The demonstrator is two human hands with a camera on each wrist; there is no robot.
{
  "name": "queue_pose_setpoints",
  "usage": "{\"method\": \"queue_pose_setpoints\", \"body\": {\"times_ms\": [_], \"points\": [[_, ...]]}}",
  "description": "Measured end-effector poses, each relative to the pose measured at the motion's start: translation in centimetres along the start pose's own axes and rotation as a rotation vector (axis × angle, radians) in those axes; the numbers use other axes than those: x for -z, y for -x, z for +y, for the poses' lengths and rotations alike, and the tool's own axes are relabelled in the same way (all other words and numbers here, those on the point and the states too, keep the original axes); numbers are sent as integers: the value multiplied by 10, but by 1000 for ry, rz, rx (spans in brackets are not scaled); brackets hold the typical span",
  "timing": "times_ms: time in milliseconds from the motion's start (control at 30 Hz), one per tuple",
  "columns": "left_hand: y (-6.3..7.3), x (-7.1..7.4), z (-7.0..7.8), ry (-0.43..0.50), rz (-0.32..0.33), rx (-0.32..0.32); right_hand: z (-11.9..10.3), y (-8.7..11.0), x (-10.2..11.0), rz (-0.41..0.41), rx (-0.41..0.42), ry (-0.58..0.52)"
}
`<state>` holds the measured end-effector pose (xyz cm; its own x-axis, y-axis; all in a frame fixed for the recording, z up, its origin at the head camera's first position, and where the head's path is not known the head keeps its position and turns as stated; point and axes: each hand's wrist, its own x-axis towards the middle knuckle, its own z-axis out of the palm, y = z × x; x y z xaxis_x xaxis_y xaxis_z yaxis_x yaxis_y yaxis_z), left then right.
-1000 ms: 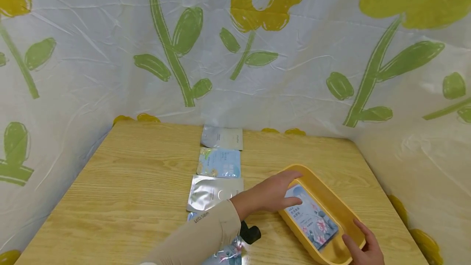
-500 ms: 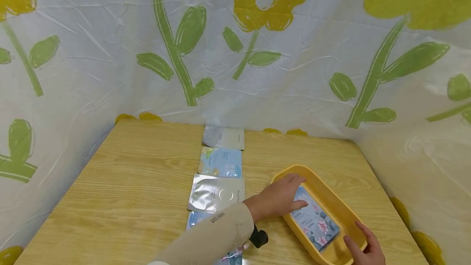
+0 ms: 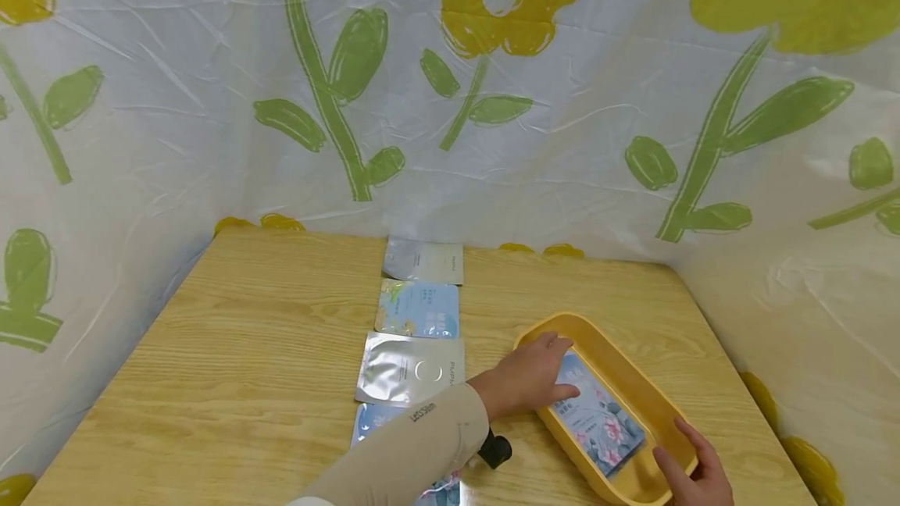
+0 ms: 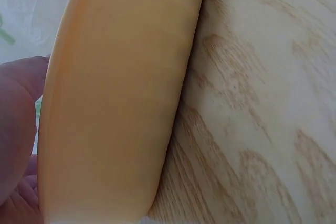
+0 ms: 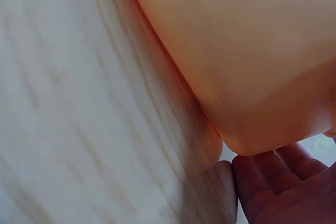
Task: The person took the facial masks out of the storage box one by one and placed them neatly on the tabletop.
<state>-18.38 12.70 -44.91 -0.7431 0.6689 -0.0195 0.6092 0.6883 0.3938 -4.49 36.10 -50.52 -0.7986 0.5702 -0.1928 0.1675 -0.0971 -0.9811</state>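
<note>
A yellow plastic tray (image 3: pixel 643 381) sits on the right of the table. Inside lies a blue and white face mask packet (image 3: pixel 603 426) printed with pink flowers. My left hand (image 3: pixel 523 377) reaches over the tray's far-left end, fingers and thumb spread and relaxed above the interior, nothing visible between them. The left wrist view has that hand (image 4: pixel 18 124) behind the tray's rim. At the near right corner, my right hand (image 3: pixel 699 471) pinches the tray's wall, thumb inside and fingers outside. In the right wrist view its fingers (image 5: pixel 278 171) lie against the outer corner.
Several face mask packets form a column left of the tray: a grey one (image 3: pixel 424 260), a light blue one (image 3: pixel 418 308), a silver one (image 3: pixel 401 369), and others partly under the left sleeve (image 3: pixel 415 443). A black wrist piece (image 3: pixel 495 451) hangs below the left wrist. Flower-printed sheeting (image 3: pixel 562 131) surrounds the table.
My left hand has shifted slightly right and its fingers have lowered a little at the tray's end. The right hand, tray and packets have stayed put; the view has swayed slightly.
</note>
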Motion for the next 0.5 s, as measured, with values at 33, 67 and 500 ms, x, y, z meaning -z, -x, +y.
{"method": "queue_pose_setpoints", "body": {"times_ms": [33, 67, 500], "points": [[-1, 0, 1, 6, -6, 11, 0, 0, 0, -3, 8, -6], [-1, 1, 1, 9, -12, 22, -1, 1, 0, -5, 16, -6], [-9, -2, 11, -138, -106, 119, 0, 5, 0, -49, 64, -64]]}}
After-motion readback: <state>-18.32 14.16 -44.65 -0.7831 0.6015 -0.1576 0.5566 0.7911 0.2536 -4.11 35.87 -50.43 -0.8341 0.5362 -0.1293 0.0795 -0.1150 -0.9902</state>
